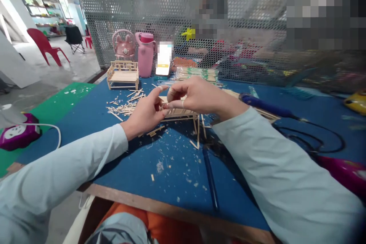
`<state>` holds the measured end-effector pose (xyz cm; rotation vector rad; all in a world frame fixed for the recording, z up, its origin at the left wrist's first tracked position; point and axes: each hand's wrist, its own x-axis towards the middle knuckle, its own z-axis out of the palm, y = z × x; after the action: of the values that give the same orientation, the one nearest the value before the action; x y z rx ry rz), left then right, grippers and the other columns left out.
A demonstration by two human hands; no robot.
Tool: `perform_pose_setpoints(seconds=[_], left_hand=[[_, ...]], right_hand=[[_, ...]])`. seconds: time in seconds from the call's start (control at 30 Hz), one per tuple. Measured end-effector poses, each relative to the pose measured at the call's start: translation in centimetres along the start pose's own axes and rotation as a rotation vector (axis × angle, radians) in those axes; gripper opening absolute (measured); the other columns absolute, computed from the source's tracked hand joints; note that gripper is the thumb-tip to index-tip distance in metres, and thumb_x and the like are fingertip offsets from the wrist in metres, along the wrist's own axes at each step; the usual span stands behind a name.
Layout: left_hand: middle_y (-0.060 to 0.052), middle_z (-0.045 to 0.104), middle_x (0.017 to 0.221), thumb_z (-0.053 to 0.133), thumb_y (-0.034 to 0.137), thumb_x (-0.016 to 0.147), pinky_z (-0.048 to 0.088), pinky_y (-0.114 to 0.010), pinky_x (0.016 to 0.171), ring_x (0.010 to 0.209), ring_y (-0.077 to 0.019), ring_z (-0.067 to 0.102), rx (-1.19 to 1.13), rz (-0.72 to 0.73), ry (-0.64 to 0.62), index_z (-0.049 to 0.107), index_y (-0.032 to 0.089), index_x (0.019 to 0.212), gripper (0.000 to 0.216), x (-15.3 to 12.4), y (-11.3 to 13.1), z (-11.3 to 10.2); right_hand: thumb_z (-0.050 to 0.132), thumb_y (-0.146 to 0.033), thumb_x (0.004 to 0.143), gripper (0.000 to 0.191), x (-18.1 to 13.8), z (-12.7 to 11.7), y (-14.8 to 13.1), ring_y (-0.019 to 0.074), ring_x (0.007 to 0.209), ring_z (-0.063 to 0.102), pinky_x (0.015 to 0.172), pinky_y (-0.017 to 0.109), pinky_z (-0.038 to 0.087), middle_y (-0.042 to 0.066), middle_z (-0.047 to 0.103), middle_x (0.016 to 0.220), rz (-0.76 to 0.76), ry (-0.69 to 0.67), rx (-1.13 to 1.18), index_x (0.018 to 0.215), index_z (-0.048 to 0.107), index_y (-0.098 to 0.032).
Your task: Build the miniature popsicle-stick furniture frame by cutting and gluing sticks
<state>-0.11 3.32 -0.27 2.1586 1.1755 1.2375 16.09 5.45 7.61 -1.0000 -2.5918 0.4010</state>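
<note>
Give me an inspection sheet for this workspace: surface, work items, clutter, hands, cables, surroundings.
Surface: blue tabletop, littered with pale scraps.
Work items: wooden-stick frame, center; miniature wooden bench, back left.
Clutter: loose sticks, dark-blue pen-like tool, pink bottle, phone.
Hands: left hand and right hand close together over the wooden-stick frame; anything pinched is unclear.
Cables: white cable by purple power strip, left; black cable, right.
Surroundings: perforated metal screen behind; red chair, far left.
</note>
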Motion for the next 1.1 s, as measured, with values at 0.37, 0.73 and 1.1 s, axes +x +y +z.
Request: perform_pose_setpoints(seconds=[0.37, 0.73, 1.1], left_hand=[[-0.009, 0.052, 0.116, 0.066, 0.006, 0.067, 0.048, -0.027, 0.065, 0.073, -0.0108, 0.051, -0.110, -0.018, 0.171, 0.036, 0.022, 0.131, 0.073, -1.6, -0.6, 0.5], [0.000, 0.062, 0.078, 0.064, 0.006, 0.069, 0.045, -0.024, 0.064, 0.062, -0.0082, 0.052, -0.327, -0.220, 0.016, 0.055, 0.012, 0.112, 0.044, -1.5, -0.4, 0.9], [0.004, 0.052, 0.060, 0.063, 0.017, 0.074, 0.035, -0.021, 0.054, 0.055, -0.0073, 0.043, -0.282, -0.155, 0.008, 0.060, 0.013, 0.079, 0.007, -1.2, -1.1, 0.9]], right_hand=[[0.064, -0.018, 0.068, 0.008, -0.2, 0.8, 0.5, 0.0091, 0.056, 0.049, 0.053, 0.025, 0.039, -0.003, 0.056, 0.061, 0.014, 0.052, 0.102, 0.067, 0.056, -0.019], [0.061, -0.015, 0.068, 0.008, -0.5, 2.2, 0.7, 0.0096, 0.056, 0.050, 0.054, 0.026, 0.041, -0.002, 0.056, 0.062, -0.034, 0.160, 0.172, 0.067, 0.054, -0.018], [0.059, -0.014, 0.070, 0.008, -0.5, 2.5, 0.5, 0.0092, 0.058, 0.049, 0.055, 0.025, 0.041, -0.002, 0.054, 0.064, -0.076, 0.207, 0.154, 0.068, 0.053, -0.018]])
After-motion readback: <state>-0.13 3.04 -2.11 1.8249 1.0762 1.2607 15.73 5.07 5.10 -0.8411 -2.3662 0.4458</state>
